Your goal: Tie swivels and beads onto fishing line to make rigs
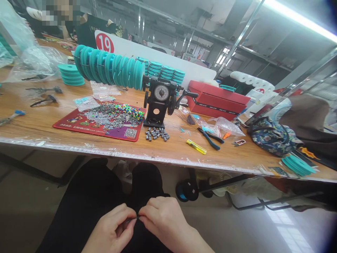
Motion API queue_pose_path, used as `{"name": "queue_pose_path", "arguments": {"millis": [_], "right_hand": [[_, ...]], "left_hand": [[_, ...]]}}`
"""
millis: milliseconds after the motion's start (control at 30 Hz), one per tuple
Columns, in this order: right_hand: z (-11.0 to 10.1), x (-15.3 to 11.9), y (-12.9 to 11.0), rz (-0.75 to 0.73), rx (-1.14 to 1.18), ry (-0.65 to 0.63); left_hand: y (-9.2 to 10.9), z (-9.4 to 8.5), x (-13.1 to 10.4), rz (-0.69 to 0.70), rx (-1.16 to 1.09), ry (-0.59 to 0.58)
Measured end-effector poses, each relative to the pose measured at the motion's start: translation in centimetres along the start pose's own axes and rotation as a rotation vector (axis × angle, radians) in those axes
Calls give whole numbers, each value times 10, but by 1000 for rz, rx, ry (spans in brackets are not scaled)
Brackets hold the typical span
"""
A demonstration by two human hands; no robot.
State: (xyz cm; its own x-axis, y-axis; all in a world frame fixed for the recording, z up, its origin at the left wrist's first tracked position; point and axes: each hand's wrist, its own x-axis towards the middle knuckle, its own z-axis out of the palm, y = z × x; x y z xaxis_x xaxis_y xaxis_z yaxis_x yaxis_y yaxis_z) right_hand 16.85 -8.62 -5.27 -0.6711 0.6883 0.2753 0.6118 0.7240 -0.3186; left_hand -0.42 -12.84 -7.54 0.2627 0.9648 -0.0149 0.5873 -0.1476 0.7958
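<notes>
Over the dark lap, the left hand (116,226) and the right hand (164,218) each pinch with thumb and forefinger, fingertips nearly meeting around a small dark piece (137,217) that is too tiny to identify. The piece sits between the hands, in front of the table (173,146), and the handwork on it looks unfinished, since neither hand lets go. Near the table's front edge lie a yellow tube (196,147), pliers (210,138) and a small heap of grey cylinders (157,133). Beside them, a red mat (70,124) carries loose coloured beads (133,112) and metal bits, unsorted and apparently unused, so much seems left. A black winder (151,116) stands behind the cylinders, bearing a long row of green spools (113,70); these look already mounted, though how full they are cannot be told. Farther back are more stacked spools (167,72) and a red box (216,100)
</notes>
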Motion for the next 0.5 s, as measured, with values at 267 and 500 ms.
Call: {"name": "queue_pose_path", "arguments": {"millis": [267,500], "right_hand": [[11,-26,5,701,607,331],[36,-27,-9,861,1067,208]], "left_hand": [[1,-5,4,-28,121,190],[-7,1,6,106,200,315]]}}
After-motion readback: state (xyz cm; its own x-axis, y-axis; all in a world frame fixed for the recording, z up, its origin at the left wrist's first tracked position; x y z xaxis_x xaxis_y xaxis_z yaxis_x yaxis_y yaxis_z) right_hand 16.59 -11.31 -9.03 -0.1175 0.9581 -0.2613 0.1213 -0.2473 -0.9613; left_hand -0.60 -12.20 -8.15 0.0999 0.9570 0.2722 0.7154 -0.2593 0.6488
